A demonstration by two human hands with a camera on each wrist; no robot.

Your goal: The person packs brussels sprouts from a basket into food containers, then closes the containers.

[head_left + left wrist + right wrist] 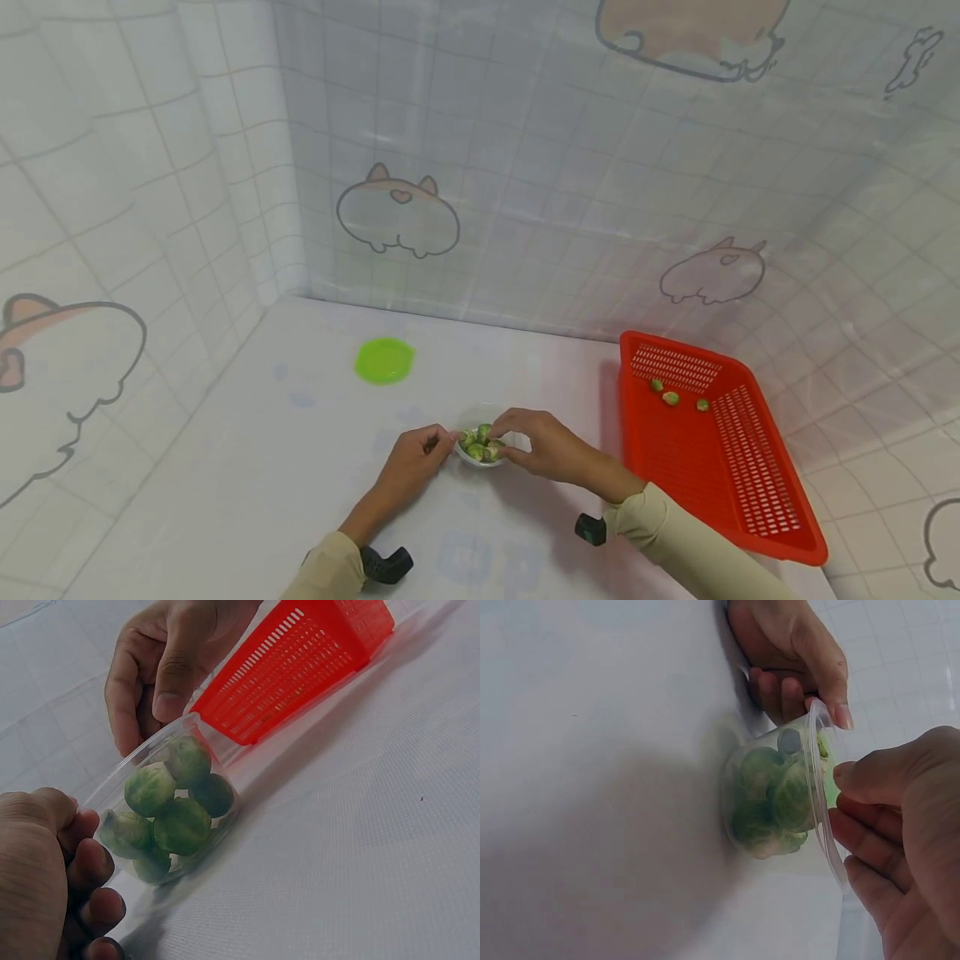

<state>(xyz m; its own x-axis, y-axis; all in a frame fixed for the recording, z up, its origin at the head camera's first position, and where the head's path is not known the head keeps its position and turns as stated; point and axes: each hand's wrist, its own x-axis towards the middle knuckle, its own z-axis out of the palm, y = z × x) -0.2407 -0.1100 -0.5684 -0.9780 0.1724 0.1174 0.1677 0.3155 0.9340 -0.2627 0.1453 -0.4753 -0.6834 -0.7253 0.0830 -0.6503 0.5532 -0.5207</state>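
Note:
A small clear plastic tub holds several green Brussels sprouts. At its left side my left hand pinches the rim between thumb and forefinger, the other fingers curled below. From the right, my right hand reaches over the opening, thumb and forefinger apart near the top sprouts. In the right wrist view the right hand's fingers are loosely bent at the rim, with no sprout visible between them. Whether a fingertip touches a sprout is hard to tell.
A red perforated basket stands to the right, with 3 sprouts near its far end. A flat bright green disc with a small tab lies at the back left. Patterned curtain walls enclose the white table.

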